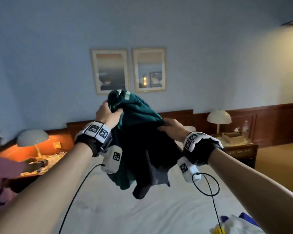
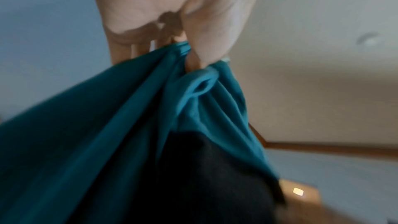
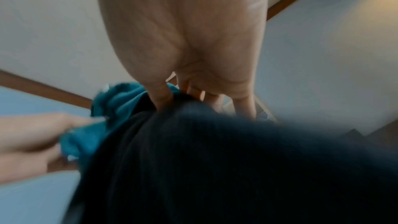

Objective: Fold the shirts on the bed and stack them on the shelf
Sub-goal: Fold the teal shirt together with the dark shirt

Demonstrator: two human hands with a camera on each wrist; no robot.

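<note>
Above the white bed (image 1: 159, 211), the left hand (image 1: 107, 114) grips a bunched teal shirt (image 1: 135, 108) while the right hand (image 1: 172, 126) pinches a dark shirt (image 1: 142, 157) tangled with it. Separating them probably works best by drawing the hands apart, then laying one flat.

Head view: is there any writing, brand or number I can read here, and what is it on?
None can be read.
Wrist bands: black-and-white square code patterns, no letters.
Teal shirt: pale markings near the top, too blurred to read.
Framed pictures: no legible text.
</note>
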